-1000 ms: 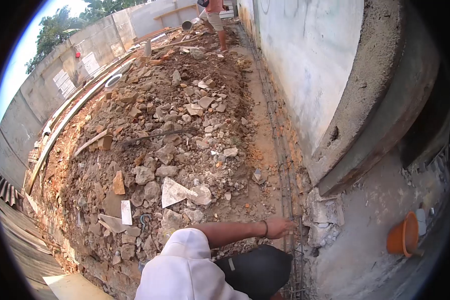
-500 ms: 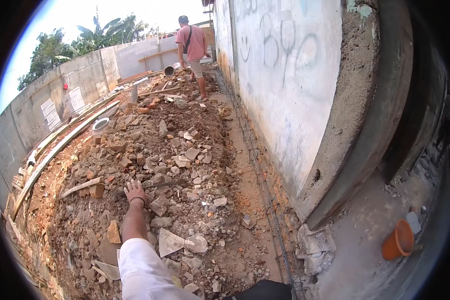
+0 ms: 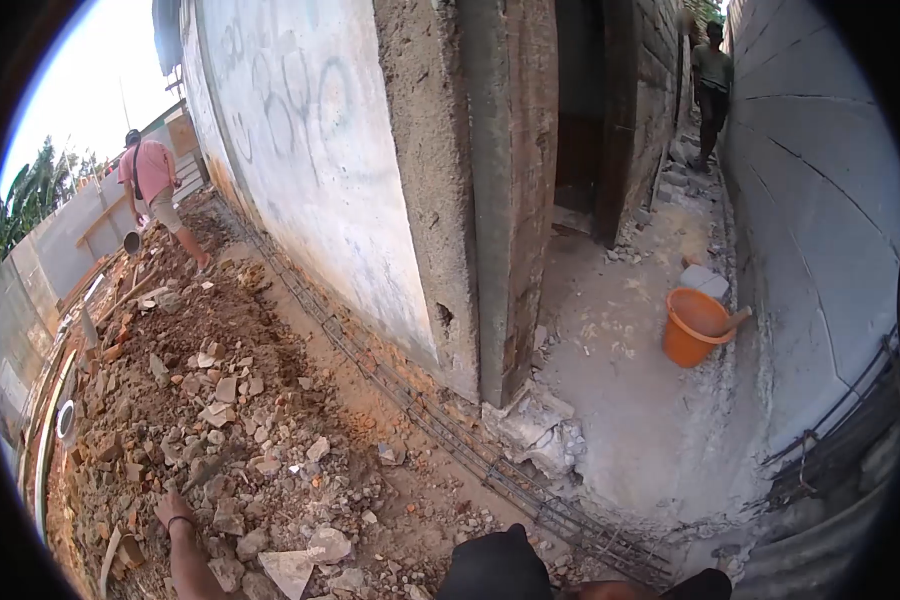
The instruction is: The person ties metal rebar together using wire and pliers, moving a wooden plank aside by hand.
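Note:
My left hand (image 3: pixel 175 510), with a dark band at the wrist, rests low on the rubble heap (image 3: pixel 260 420) at lower left. Its fingers are partly lost against the brown debris, but they look stretched over it, with no held thing visible. Broken stones and brick bits lie around it, and a flat pale slab piece (image 3: pixel 288 572) is to its right. A sliver of skin shows at the bottom edge between my dark-clothed knees (image 3: pixel 500 568); I cannot make out whether it is my right hand.
A rebar cage (image 3: pixel 400 395) runs along the foot of the white wall (image 3: pixel 310 130). An orange bucket (image 3: pixel 688 340) stands on the concrete floor at right. One person in pink (image 3: pixel 150 175) is on the heap; another person (image 3: pixel 712 85) is in the narrow passage.
My view has swung right, bringing the passage and second person into sight. My left hand stays on the rubble, now lower left in view. The person in pink remains on the heap.

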A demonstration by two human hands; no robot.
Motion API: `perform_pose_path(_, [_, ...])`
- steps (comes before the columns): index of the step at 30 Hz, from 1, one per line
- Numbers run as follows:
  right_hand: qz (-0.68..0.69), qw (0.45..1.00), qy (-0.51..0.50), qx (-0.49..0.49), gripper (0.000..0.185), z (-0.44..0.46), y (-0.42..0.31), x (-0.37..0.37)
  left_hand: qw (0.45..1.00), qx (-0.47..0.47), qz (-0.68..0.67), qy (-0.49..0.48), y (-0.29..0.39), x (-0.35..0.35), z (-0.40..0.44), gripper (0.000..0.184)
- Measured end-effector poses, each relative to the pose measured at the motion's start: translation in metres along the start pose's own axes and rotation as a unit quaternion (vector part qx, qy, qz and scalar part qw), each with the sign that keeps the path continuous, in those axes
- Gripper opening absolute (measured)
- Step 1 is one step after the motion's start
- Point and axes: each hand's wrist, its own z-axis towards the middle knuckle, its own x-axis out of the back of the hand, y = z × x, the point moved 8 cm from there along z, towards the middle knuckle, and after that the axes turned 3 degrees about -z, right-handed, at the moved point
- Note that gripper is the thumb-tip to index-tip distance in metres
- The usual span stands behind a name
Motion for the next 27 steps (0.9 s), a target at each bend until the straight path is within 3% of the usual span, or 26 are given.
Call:
perform_pose_path(1, [-0.013, 1.0, -0.009, 0.019, 0.041, -0.005, 0.005, -0.011, 0.999, -0.021, 0.016, -0.031, 0.006, 0.009, 0.004, 0.015])
perform_pose_path(2, [-0.035, 0.998, -0.013, 0.048, 0.041, -0.008, 0.011, -0.025, 0.997, -0.051, 0.056, 0.025, 0.02, 0.043, -0.012, 0.014])
perform_pose_path(3, [-0.058, 0.995, -0.014, 0.083, 0.042, -0.01, 0.015, -0.036, 0.996, -0.056, 0.019, 0.06, -0.007, 0.012, 0.027, 0.013])
perform_pose_path(4, [-0.082, 0.989, -0.01, 0.12, 0.042, -0.011, 0.017, -0.042, 0.998, -0.03, 0.004, 0.057, 0.009, 0.046, 0.011, 0.011])
perform_pose_path(5, [-0.05, 0.993, -0.021, 0.106, 0.043, -0.008, 0.026, -0.048, 0.998, -0.006, -0.007, 0.055, 0.02, 0.089, -0.011, 0.009])
perform_pose_path(7, [0.086, 0.99, -0.102, 0.038, 0.04, -0.014, 0.032, -0.046, 0.993, 0.005, 0.077, 0.089, 0.015, 0.112, -0.009, 0.018])
perform_pose_path(10, [0.111, 0.991, -0.03, 0.065, 0.026, -0.063, 0.004, 0.002, 0.99, -0.06, 0.094, 0.089, 0.052, 0.209, -0.059, 0.021])
perform_pose_path(11, [0.143, 0.987, -0.008, 0.07, 0.024, -0.077, -0.001, 0.016, 0.987, -0.081, 0.107, 0.092, 0.049, 0.21, -0.049, 0.021])
perform_pose_path(13, [0.192, 0.979, 0.051, 0.046, 0.021, -0.092, 0.011, 0.039, 0.965, -0.175, -0.069, 0.183, 0.043, 0.23, -0.046, 0.029])
perform_pose_path(14, [0.17, 0.976, 0.124, 0.053, 0.028, -0.105, 0.011, 0.058, 0.964, -0.182, -0.062, 0.182, 0.047, 0.235, -0.053, 0.029])
perform_pose_path(16, [0.144, 0.953, 0.261, 0.051, 0.037, -0.133, 0.008, 0.099, 0.954, -0.221, -0.156, 0.132, 0.115, 0.29, -0.132, 0.034])
perform_pose_path(18, [0.127, 0.919, 0.371, 0.026, 0.039, -0.146, 0.018, 0.13, 0.921, -0.282, -0.26, 0.069, 0.17, 0.297, -0.174, 0.034])
perform_pose_path(20, [0.116, 0.897, 0.425, 0.013, 0.04, -0.141, 0.031, 0.155, 0.838, -0.375, -0.396, 0.03, 0.244, 0.315, -0.242, 0.025])
perform_pose_path(22, [0.038, 0.87, 0.488, -0.056, 0.042, -0.139, 0.044, 0.177, 0.808, -0.414, -0.419, -0.013, 0.308, 0.323, -0.301, 0.024])
perform_pose_path(26, [0.013, 0.824, 0.564, -0.053, 0.042, -0.116, 0.057, 0.204, 0.72, -0.506, -0.464, -0.096, 0.418, 0.334, -0.391, 0.022])
perform_pose_path(27, [-0.044, 0.771, 0.634, -0.033, 0.042, -0.125, 0.047, 0.208, 0.699, -0.529, -0.474, -0.08, 0.437, 0.338, -0.408, 0.023])
